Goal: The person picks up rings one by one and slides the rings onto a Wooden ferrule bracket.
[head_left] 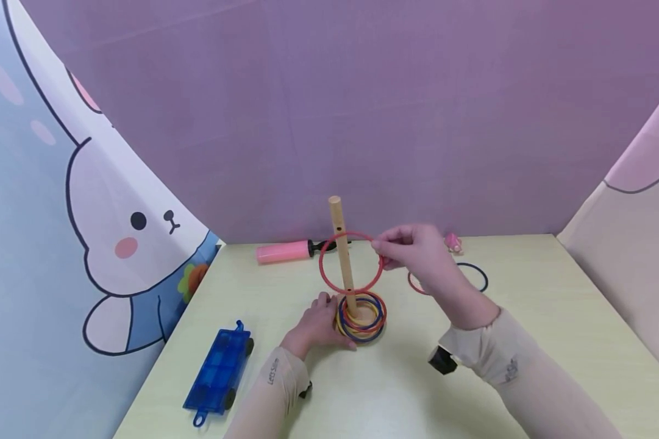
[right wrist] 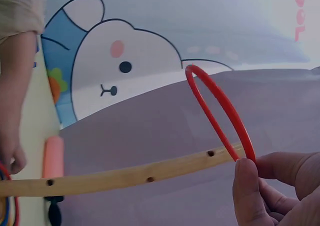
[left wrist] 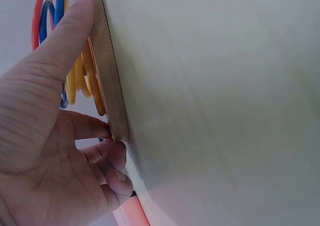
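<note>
A wooden ring-toss stand (head_left: 337, 216) rises upright from the table, with several red, blue and yellow rings (head_left: 384, 314) lying around the foot of its post. My left hand (head_left: 318, 323) grips the edge of the stand's base (left wrist: 109, 76), thumb along one side and fingers at another. Up near the post, my right hand (head_left: 414, 250) pinches a red ring (head_left: 320, 262) between thumb and fingertips. In the right wrist view this ring tilts beside the post's top end. Whether the post passes through it, I cannot tell.
Behind the stand lies a pink hand pump (head_left: 285, 252) with a black end. A blue see-through toy trailer (head_left: 216, 372) is at the left. Past my right forearm are another red ring (head_left: 411, 283), a dark blue ring (head_left: 486, 277) and a small pink toy (head_left: 453, 242).
</note>
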A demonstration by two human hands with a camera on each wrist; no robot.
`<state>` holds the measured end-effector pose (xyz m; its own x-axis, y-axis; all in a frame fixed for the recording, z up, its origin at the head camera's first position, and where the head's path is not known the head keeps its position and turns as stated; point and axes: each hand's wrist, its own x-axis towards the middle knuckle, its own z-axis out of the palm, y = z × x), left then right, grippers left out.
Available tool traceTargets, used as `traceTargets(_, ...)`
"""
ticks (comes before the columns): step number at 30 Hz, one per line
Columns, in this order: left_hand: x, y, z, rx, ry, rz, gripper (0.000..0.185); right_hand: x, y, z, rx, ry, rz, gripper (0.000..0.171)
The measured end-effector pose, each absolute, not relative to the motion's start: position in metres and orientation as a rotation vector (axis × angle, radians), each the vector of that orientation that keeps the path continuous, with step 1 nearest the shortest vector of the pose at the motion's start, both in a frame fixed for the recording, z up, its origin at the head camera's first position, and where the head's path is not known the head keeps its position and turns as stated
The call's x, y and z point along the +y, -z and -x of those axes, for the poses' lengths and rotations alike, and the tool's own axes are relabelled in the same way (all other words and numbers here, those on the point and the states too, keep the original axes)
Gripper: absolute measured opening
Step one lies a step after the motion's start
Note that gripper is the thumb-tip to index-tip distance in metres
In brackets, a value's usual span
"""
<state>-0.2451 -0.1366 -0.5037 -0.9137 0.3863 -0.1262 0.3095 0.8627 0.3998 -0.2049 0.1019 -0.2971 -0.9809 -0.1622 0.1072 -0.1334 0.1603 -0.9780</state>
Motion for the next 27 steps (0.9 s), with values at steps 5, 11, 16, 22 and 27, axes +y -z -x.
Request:
traceTargets(5,-0.137,0.505,0.244,2.830,-0.556,-0.535,0.128,0.094,0.271,0.211,2.307,2.194,0.248,0.023)
traceTargets(11,-0.136,0.508,0.245,2.838,-0.536,-0.535,0.127,0.087,0.259,0.223,2.229,2.370,0.194,0.026)
traceTargets(16,-0.136,0.509,0.244,2.864,-0.540,-0.563,0.126,0.087,0.275,0.236,2.229,2.339,0.087,0.027)
traceTargets(22,-0.137,0.511,0.244,2.887,-0.524,-0.594,0.128,0.092,0.326,0.248,2.251,2.222,-0.013,0.024)
traceTargets(27,-0.138,0.510,0.247,2.891,-0.514,-0.602,0.128,0.097,0.380,0.249,2.267,2.123,-0.071,0.020)
